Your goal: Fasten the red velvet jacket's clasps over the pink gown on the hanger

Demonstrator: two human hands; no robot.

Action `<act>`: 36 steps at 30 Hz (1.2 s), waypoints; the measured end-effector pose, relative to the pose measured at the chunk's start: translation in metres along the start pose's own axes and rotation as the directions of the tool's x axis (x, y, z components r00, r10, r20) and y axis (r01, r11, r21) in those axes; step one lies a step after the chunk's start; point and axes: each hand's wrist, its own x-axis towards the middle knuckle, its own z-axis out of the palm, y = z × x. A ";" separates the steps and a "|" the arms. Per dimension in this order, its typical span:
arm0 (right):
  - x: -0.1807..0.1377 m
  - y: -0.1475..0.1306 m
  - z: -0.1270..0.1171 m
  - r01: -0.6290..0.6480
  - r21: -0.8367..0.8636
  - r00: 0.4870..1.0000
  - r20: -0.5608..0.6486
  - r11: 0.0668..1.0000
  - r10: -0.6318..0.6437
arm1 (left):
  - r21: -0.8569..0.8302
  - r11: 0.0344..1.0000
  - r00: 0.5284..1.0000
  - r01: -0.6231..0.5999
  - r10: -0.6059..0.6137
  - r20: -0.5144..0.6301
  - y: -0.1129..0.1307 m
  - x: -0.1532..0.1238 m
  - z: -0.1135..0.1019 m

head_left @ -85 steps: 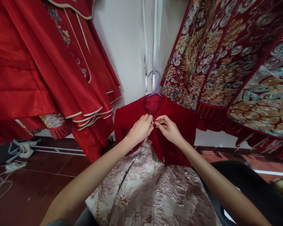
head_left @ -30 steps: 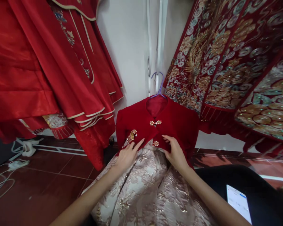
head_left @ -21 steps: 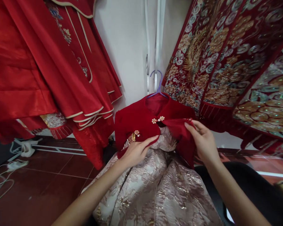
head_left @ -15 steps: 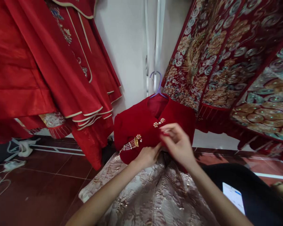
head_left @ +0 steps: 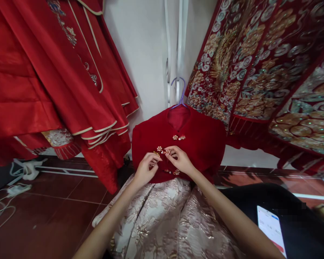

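A dark red velvet jacket hangs on a purple hanger in front of me. At its middle front is a jewelled flower clasp. My left hand is closed by the clasp's left part, fingers pinched at its gold ornament. From the other side, my right hand pinches the clasp's right part, fingertips against the jacket front. Similar clasps sit above, the upper clasp, and below, the lower clasp. Under the jacket spreads a pale pink-gold brocade skirt.
Red satin garments hang on the left. Embroidered, sequined red garments hang on the right. A phone lies on a black surface at right. White cables and a white rack bar are at floor level on the left.
My right hand has come down and left to the middle clasp, and my left hand has moved left and up to it. The lower clasp now shows; the upper clasp lies more level.
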 end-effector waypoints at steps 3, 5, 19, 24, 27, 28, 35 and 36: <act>-0.001 -0.002 0.000 -0.013 0.065 1.000 0.008 0.998 0.012 | -0.083 0.994 0.987 0.070 -0.081 -0.140 -0.013 0.008 0.002; -0.002 -0.002 0.000 -0.019 0.085 1.000 0.005 0.996 0.019 | -0.106 0.990 0.988 0.093 -0.105 -0.113 -0.015 0.013 0.007; -0.005 -0.002 -0.006 -0.077 0.185 0.997 0.041 0.980 0.070 | -0.173 0.977 0.947 0.128 -0.172 -0.272 -0.008 0.011 0.036; -0.004 -0.017 0.000 -0.041 0.195 0.996 -0.075 0.980 0.057 | -0.273 0.952 0.929 0.138 -0.220 -0.297 -0.004 0.018 0.035; -0.003 -0.028 0.004 -0.013 0.137 0.992 -0.121 0.991 0.029 | -0.320 0.934 0.914 0.158 -0.261 -0.310 -0.001 0.021 0.033; -0.003 -0.030 0.004 -0.008 0.110 0.993 -0.118 0.994 0.021 | -0.334 0.928 0.909 0.166 -0.275 -0.314 -0.001 0.022 0.033; -0.004 -0.028 -0.002 -0.045 0.137 0.996 -0.069 0.989 0.055 | -0.383 0.906 0.898 0.181 -0.311 -0.312 -0.001 0.024 0.030; -0.005 -0.028 -0.002 -0.048 0.132 0.996 -0.063 0.990 0.056 | -0.391 0.902 0.896 0.184 -0.318 -0.309 0.000 0.024 0.031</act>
